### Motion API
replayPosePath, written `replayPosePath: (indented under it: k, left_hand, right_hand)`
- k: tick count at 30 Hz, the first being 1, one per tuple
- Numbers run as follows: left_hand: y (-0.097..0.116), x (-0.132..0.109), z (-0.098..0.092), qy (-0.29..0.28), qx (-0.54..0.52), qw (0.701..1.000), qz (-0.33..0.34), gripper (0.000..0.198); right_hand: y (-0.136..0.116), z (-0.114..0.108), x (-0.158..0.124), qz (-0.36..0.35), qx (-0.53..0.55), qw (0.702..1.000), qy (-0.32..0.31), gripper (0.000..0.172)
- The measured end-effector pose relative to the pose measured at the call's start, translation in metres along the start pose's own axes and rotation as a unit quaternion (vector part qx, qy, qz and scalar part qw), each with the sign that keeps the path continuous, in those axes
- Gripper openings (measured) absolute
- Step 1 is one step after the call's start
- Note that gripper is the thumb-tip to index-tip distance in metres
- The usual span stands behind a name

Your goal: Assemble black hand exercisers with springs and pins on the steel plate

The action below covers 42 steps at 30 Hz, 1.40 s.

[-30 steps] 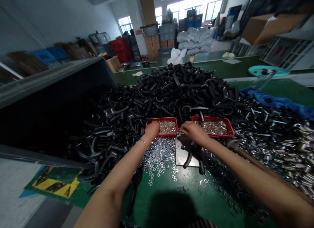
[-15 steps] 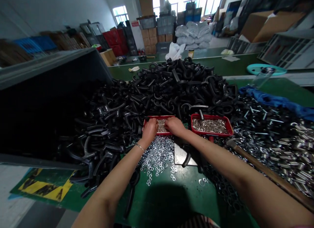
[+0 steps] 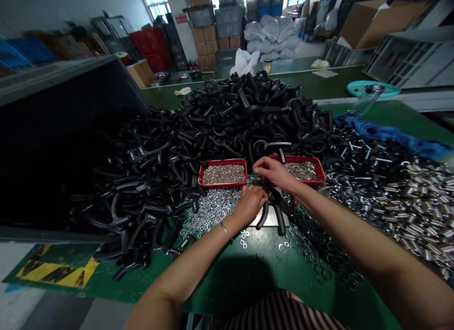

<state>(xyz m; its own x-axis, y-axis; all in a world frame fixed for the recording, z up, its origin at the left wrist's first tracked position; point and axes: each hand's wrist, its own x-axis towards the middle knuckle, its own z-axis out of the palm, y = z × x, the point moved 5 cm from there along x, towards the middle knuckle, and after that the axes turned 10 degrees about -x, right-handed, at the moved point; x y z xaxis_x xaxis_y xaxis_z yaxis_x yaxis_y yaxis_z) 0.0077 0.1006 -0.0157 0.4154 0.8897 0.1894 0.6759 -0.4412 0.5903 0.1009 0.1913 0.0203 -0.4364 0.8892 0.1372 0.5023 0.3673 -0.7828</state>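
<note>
**Two bare hands close in on a black plastic handle at a steel plate**

The left hand [image 3: 249, 204], a thin bracelet [image 3: 224, 230] on its wrist, lies low over the black plastic handle [image 3: 270, 212], which sits on a steel plate [image 3: 270, 221]. The right hand [image 3: 275, 173] is just above it, near the near edge of the right red tray [image 3: 308, 165]. The fingers [image 3: 261, 194] of the left hand are curled and bunched at the top of the handle. The fingers [image 3: 260, 163] of the right hand are bent downward and partly closed. Whether either hand is gripping anything, I cannot tell from this view.

The handle and plate are at lower middle of the frame, on the green table [image 3: 255, 268], between the two hands and the wearer's striped clothing [image 3: 283, 313]. The left red tray [image 3: 222, 173], full of small silver metal pieces, sits just left of the hands; the right one holds similar pieces. Loose zinc washers [image 3: 211, 209] spread below the left tray. A great heap of black handles [image 3: 248, 112] rises behind both trays and spills from a dark tilted bin [image 3: 60, 150] at left. Steel sleeves [image 3: 414, 202] and bolts [image 3: 362, 152] cover the right side, beneath a blue cloth [image 3: 386, 134].
</note>
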Motion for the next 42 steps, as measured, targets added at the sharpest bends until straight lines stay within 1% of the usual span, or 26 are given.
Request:
replayPosePath:
  k: [2, 4, 6, 7, 9, 10, 12, 14, 16, 18, 21, 23, 25, 27, 31, 34, 36, 38, 40, 42]
  left_hand:
    - [-0.001, 0.003, 0.006, 0.000, 0.009, 1.000, 0.009, 0.016]
    - [0.000, 0.003, 0.010, 0.000, 0.018, 1.000, 0.018, 0.018]
    - [0.001, 0.001, 0.012, 0.001, 0.036, 0.999, 0.025, 0.021]
    - [0.002, 0.000, 0.014, 0.000, 0.050, 0.998, 0.031, 0.023]
    - [0.003, -0.002, 0.018, -0.010, 0.076, 0.996, 0.054, 0.026]
    - [0.004, -0.003, 0.020, -0.015, 0.086, 0.994, 0.069, 0.027]
    - [0.003, -0.006, 0.022, -0.025, 0.097, 0.991, 0.092, 0.027]
    - [0.002, -0.010, 0.023, -0.029, 0.098, 0.990, 0.100, 0.027]
    - [0.000, -0.016, 0.022, -0.031, 0.086, 0.990, 0.105, 0.027]
    - [0.000, -0.022, 0.021, -0.030, 0.058, 0.992, 0.107, 0.030]
    - [-0.003, -0.028, 0.019, -0.019, -0.013, 0.996, 0.086, 0.034]
    - [-0.007, -0.028, 0.014, 0.002, -0.073, 0.996, 0.053, 0.031]
    - [-0.013, -0.025, 0.004, 0.038, -0.118, 0.992, 0.018, 0.025]
    - [-0.018, -0.022, -0.013, 0.077, -0.135, 0.988, -0.006, 0.021]
    - [-0.033, -0.015, -0.053, 0.136, -0.131, 0.982, -0.008, 0.019]
    - [-0.050, -0.013, -0.076, 0.166, -0.112, 0.980, -0.006, 0.019]
    - [-0.062, -0.012, -0.084, 0.172, -0.099, 0.980, -0.012, 0.018]
    - [-0.073, -0.010, -0.087, 0.169, -0.088, 0.982, -0.023, 0.019]
    - [-0.081, -0.006, -0.086, 0.160, -0.074, 0.984, -0.033, 0.019]
    - [-0.087, -0.001, -0.085, 0.147, -0.045, 0.987, -0.046, 0.021]
  right_hand:
    - [0.022, -0.019, -0.039, 0.081, 0.119, 0.990, 0.013, 0.020]
    - [0.043, -0.027, -0.076, 0.145, 0.171, 0.974, 0.015, 0.023]
    - [0.058, -0.027, -0.106, 0.179, 0.184, 0.966, 0.015, 0.028]
    - [0.062, -0.025, -0.117, 0.184, 0.181, 0.966, 0.018, 0.030]
    - [0.064, -0.021, -0.129, 0.171, 0.134, 0.975, 0.040, 0.031]
    - [0.062, -0.019, -0.131, 0.150, 0.091, 0.983, 0.057, 0.029]
    - [0.053, -0.014, -0.130, 0.082, -0.006, 0.993, 0.089, 0.023]
    - [0.043, -0.006, -0.126, 0.004, -0.080, 0.992, 0.102, 0.018]
    - [0.039, 0.002, -0.123, -0.050, -0.115, 0.987, 0.101, 0.016]
    - [0.040, 0.009, -0.121, -0.078, -0.132, 0.983, 0.101, 0.016]
    - [0.044, 0.015, -0.120, -0.094, -0.151, 0.979, 0.099, 0.018]
    - [0.045, 0.016, -0.119, -0.096, -0.171, 0.976, 0.094, 0.019]
    - [0.045, 0.017, -0.119, -0.101, -0.202, 0.970, 0.087, 0.021]
    - [0.042, 0.018, -0.119, -0.110, -0.237, 0.962, 0.080, 0.022]
    - [0.039, 0.021, -0.119, -0.127, -0.312, 0.938, 0.079, 0.023]
    - [0.037, 0.022, -0.119, -0.149, -0.376, 0.911, 0.079, 0.025]
    - [0.037, 0.023, -0.120, -0.171, -0.408, 0.895, 0.065, 0.026]
    - [0.037, 0.024, -0.120, -0.190, -0.423, 0.885, 0.047, 0.026]
    - [0.036, 0.025, -0.120, -0.197, -0.426, 0.882, 0.035, 0.025]
    - [0.033, 0.026, -0.118, -0.188, -0.427, 0.884, 0.025, 0.025]
